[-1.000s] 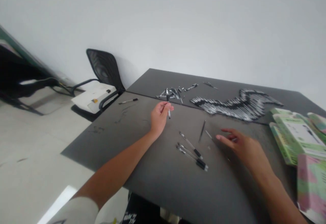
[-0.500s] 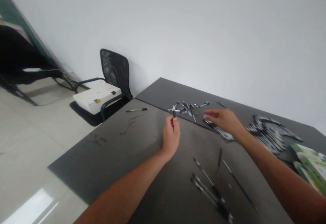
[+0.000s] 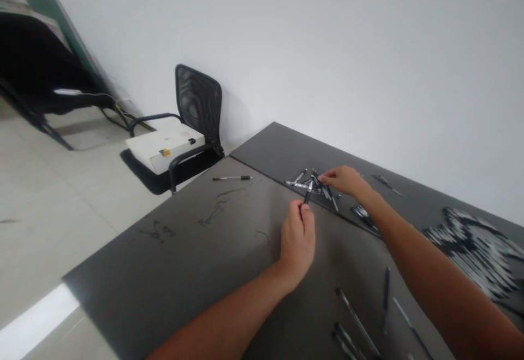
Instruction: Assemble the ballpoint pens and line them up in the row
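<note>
My left hand (image 3: 298, 234) is closed around a pen (image 3: 308, 194), its dark grip and pale pointed tip rising from the fist over the seam of the tables. Just beyond lies a heap of loose pen parts (image 3: 297, 184), clear barrels and dark pieces together. My right hand (image 3: 347, 181) reaches over the heap's right side with thumb and fingertips pinched; what sits between them is too small to make out. Several pens (image 3: 360, 211) lie under the right forearm, partly hidden.
A dense spread of pens (image 3: 470, 251) covers the right of the far table. Nearer me lie pens and thin rods (image 3: 356, 316). One pen (image 3: 233, 177) rests alone at left, near dark scribbles. A black chair (image 3: 199, 103) holding a white box (image 3: 164, 144) stands beyond the table's left edge.
My right hand has moved left onto the heap, its fingers now pinched. My left hand keeps the pen and is close to the heap. The whole view has shifted.
</note>
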### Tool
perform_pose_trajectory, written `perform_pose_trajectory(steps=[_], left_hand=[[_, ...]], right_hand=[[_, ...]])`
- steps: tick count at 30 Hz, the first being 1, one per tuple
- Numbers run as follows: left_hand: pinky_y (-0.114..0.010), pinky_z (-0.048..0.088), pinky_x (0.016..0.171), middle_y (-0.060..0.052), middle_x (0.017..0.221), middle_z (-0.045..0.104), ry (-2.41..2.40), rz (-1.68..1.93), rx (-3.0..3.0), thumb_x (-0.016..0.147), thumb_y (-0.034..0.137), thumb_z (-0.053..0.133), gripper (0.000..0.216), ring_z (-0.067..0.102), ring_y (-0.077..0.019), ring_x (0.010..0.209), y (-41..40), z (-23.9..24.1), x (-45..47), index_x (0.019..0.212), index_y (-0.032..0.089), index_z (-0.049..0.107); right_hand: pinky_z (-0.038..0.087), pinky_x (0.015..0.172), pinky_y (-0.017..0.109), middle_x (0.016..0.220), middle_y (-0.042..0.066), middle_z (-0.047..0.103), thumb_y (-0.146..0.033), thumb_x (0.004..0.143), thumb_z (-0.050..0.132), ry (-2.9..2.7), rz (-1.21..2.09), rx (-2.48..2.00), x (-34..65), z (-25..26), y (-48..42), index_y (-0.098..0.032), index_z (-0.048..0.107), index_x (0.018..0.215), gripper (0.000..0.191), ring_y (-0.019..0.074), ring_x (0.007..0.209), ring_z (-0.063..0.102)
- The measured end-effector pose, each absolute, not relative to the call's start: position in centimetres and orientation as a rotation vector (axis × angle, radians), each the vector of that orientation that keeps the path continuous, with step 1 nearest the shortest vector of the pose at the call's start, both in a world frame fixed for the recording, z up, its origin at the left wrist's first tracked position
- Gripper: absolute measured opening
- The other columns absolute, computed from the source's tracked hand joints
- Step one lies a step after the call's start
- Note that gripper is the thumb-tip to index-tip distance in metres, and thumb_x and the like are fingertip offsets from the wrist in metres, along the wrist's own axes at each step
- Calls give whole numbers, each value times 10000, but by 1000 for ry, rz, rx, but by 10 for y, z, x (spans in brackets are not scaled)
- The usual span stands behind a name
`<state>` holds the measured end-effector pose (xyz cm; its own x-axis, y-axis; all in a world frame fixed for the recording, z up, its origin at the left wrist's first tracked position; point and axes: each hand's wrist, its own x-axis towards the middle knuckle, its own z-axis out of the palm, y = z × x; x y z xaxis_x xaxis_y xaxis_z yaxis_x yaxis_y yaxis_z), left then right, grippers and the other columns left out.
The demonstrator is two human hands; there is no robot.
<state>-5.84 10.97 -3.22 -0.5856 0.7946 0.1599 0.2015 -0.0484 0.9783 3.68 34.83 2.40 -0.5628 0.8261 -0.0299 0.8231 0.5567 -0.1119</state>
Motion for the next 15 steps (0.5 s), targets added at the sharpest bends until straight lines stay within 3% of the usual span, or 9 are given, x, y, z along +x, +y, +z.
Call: perform_pose_trajectory(steps=[4, 11, 15], left_hand=[[-308, 393, 630, 11, 757, 594, 1763, 1676, 1075, 1105, 285, 392, 168, 605, -214, 679, 109, -32, -58, 1010, 258, 528], [-295, 364, 602, 30, 713, 547, 1767, 1687, 1089, 1103, 301, 384, 182, 570, -207, 628, 110, -32, -58, 993, 260, 523], [-294, 370, 615, 27, 720, 557, 1773, 1695, 1121, 1106, 301, 380, 191, 582, -208, 649, 109, -32, -58, 990, 257, 524]], right_hand=[[437, 629, 285, 842, 85, 844, -556, 912, 686, -2768, 180, -1469, 31, 26, 344, -225, 905, 954, 399, 222, 772, 740], [429, 632, 281, 794, 84, 831, -420, 824, 781, -2750, 199, -1491, 20, 27, 339, -215, 899, 848, 237, 215, 751, 731], [440, 670, 304, 798, 114, 820, -418, 828, 749, -2615, 208, -1507, 22, 38, 328, -167, 889, 856, 288, 246, 795, 735]])
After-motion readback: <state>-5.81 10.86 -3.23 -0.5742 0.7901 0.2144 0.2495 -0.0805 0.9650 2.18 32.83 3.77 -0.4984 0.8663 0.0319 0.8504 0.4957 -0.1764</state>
